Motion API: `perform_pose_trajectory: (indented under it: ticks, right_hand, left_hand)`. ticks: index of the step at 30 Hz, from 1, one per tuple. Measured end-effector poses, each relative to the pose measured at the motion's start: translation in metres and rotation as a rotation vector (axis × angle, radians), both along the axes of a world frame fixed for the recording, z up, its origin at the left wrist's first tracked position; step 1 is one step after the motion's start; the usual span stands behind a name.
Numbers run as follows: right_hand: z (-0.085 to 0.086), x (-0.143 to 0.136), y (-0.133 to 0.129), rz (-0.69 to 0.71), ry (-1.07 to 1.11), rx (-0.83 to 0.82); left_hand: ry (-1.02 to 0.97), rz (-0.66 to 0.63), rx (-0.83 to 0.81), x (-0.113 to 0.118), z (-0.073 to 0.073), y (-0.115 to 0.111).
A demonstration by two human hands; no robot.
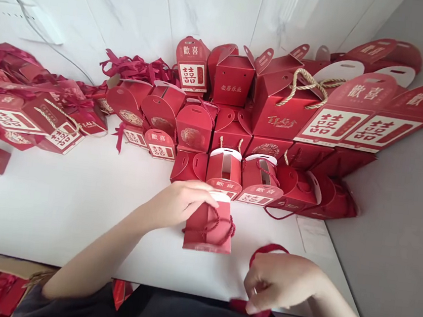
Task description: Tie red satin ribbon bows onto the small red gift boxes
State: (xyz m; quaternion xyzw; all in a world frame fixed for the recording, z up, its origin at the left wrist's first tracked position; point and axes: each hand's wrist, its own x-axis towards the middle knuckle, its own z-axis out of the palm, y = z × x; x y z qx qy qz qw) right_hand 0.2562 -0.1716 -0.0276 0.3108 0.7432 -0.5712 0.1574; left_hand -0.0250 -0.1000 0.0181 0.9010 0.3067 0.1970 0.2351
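Note:
A small red gift box [208, 234] with twisted red cord handles stands on the white table in front of me. My left hand [187, 201] reaches over its far edge, the fingers bent around the white-lined flap. To the right of the box, above the table's near edge, my right hand [281, 283] is closed on a red ribbon [270, 248]. One loop of this ribbon shows behind the knuckles, and a tail hangs below. Part of the ribbon is hidden by the hand. Just beyond the held box stand two open-topped red boxes [257, 179] with white-lined flaps.
Several red gift boxes [194, 126] are stacked along the wall, some with cream rope handles [307, 88]. More boxes with ribbons [29, 112] pile up at left. A heap of magenta ribbon [139, 69] lies at the back. A carton [1, 263] holding red items sits at lower left.

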Motion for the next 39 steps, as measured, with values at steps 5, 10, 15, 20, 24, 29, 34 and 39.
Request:
perform_pose_trajectory:
  ticks: [5, 10, 15, 20, 24, 29, 34, 39]
  right_hand:
    - [0.034, 0.002, -0.001, -0.46, 0.213, 0.119]
    - [0.014, -0.017, 0.014, -0.88, 0.157, 0.359]
    - [-0.002, -0.026, 0.026, -0.823, 0.306, 0.331]
    - [-0.001, -0.025, 0.028, -0.872, 0.458, 0.239]
    - [-0.001, -0.018, 0.025, -0.954, 0.441, 0.226]
    - [-0.005, 0.002, 0.018, -1.079, 0.33, 0.323]
    - [-0.019, 0.023, 0.013, -0.956, 0.042, 0.448]
    - [0.003, 0.032, 0.009, -0.748, -0.141, 0.49]
  left_hand:
    - [0.099, -0.118, 0.1, 0.014, -0.003, 0.002]
    - [0.14, -0.018, 0.185, 0.011, -0.004, -0.006]
    - [0.101, 0.183, 0.222, 0.004, -0.014, -0.021]
    - [0.047, 0.18, 0.144, -0.007, -0.027, -0.032]
    - [-0.213, 0.386, -0.055, -0.018, -0.042, -0.039]
    - [-0.594, 0.686, -0.538, -0.046, -0.063, -0.042]
    - [-0.208, 0.769, -0.701, -0.07, -0.07, -0.04]
    - [-0.056, 0.806, -0.359, -0.064, -0.045, -0.041]
